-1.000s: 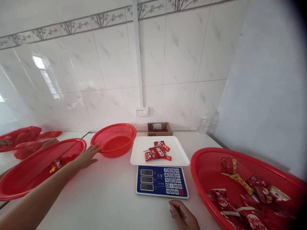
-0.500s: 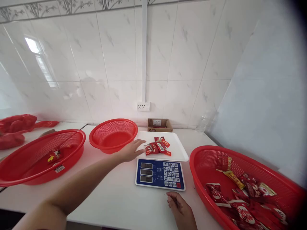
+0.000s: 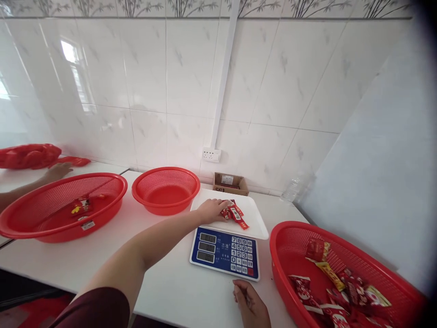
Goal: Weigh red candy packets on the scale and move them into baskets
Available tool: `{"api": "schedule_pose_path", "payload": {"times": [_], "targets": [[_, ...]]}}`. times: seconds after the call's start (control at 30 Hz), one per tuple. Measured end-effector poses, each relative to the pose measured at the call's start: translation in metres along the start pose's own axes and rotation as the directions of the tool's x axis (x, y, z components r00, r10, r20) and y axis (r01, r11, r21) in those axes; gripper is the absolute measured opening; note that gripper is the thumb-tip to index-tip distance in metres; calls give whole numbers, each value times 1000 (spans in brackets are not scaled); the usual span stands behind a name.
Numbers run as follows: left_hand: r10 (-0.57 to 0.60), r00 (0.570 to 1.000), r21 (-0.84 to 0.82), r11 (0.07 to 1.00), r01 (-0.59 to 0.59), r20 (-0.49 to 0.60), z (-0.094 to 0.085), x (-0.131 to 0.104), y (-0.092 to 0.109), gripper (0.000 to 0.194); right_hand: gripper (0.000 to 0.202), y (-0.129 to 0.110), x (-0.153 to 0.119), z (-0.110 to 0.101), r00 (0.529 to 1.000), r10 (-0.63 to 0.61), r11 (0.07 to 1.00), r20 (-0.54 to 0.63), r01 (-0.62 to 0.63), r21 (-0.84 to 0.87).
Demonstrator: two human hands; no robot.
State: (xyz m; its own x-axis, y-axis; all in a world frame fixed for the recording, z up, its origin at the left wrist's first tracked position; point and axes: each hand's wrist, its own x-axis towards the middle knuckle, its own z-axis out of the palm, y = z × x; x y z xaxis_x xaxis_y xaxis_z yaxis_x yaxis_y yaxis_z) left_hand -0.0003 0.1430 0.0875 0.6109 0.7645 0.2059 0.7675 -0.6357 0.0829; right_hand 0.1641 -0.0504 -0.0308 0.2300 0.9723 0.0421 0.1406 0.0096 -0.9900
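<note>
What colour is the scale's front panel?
The front panel is blue, best seen in the head view.

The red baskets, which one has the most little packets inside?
The basket at the far right, beside the scale: many packets lie in it. The far-left basket shows only a few, the middle basket none.

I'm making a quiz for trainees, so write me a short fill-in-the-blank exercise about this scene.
The left hand is at red packets on a tray coloured ____.
Behind the tray stands an open box made of ____.
The right hand is near a scale whose keypad panel is ____.
Baskets on the tables number ____.
Missing words: white; cardboard; blue; three.
</note>
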Motion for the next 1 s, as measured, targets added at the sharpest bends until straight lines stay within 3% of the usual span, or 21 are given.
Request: {"api": "schedule_pose_path", "payload": {"times": [0.13, 0.23, 0.33, 0.43, 0.53, 0.63, 0.73, 0.83, 1.0], "targets": [[-37, 999, 39, 999, 38, -26, -11, -11, -19, 59, 46, 1, 0, 1, 1000, 3, 1000, 10, -3, -16], [-129, 989, 60, 989, 133, -78, -27, -24, -43, 48, 45, -1, 2, -3, 998, 14, 1000, 57, -13, -19], [-282, 946, 60, 954, 294, -161, -47, -35, -72, 41, 43, -5, 4, -8, 991, 35, 999, 126, -32, -29], [-388, 897, 39, 914, 405, -210, -62, -37, -88, 47, 41, -8, 4, -10, 988, 48, 998, 147, -42, -46], [-328, 929, 19, 942, 336, -170, -58, -28, -74, 59, 40, -10, 3, -11, 983, 75, 996, 168, -65, -64], [-116, 991, -11, 993, 115, -65, -36, -11, -34, 65, 40, -9, 3, -11, 984, 81, 995, 161, -72, -63], [56, 998, -48, 997, -56, 16, -8, 5, 4, 66, 40, -5, 2, -10, 987, 61, 997, 146, -54, -53], [95, 995, -52, 994, -94, 18, 9, 16, 22, 58, 40, -1, 3, -9, 989, 47, 998, 137, -41, -46], [33, 998, -26, 999, -35, -56, 11, 21, 18, 39, 41, 3, 3, -7, 992, 25, 1000, 120, -25, -9]]}}
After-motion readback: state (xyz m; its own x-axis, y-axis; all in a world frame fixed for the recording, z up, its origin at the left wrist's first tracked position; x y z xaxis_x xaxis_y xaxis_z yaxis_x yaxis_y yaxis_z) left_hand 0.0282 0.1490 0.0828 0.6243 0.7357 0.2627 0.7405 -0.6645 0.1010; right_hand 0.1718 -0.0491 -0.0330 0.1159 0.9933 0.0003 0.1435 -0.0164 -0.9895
